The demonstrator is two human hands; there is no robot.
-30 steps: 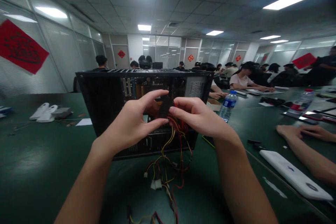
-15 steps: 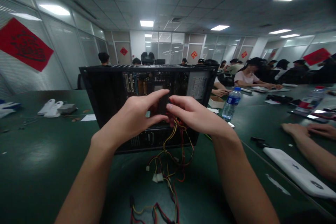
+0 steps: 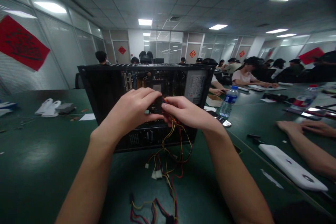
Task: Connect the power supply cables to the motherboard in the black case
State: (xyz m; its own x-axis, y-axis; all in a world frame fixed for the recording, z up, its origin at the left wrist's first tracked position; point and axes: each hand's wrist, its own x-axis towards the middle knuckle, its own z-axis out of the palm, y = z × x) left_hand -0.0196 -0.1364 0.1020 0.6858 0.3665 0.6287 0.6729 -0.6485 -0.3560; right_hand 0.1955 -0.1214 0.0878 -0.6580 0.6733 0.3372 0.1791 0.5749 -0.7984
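Observation:
In front of me an open black computer case point(image 3: 99, 112) stands on the table, its motherboard point(image 3: 160, 77) and labelled power supply point(image 3: 195, 85) showing inside. My left hand point(image 3: 133, 108) curls its thumb and fingers around a dark block-like part point(image 3: 156, 106) before the board; its exact kind is too dim to make out. Against that part, my right hand point(image 3: 186, 113) is closed on a bundle of red, yellow and black power cables point(image 3: 170, 134). Their loose ends with white plugs point(image 3: 156, 174) trail down onto the table.
Behind my right arm stand a water bottle point(image 3: 229, 101) and a small open box point(image 3: 214, 100). A white device point(image 3: 291, 168) lies at the right, near another person's arms point(image 3: 307, 143). White objects point(image 3: 48, 107) and a grey block point(image 3: 65, 108) are at the left.
Both hands have shifted slightly left in view, and the left fingers have risen a little. The dark part and cables remain between them. The whole view has turned slightly.

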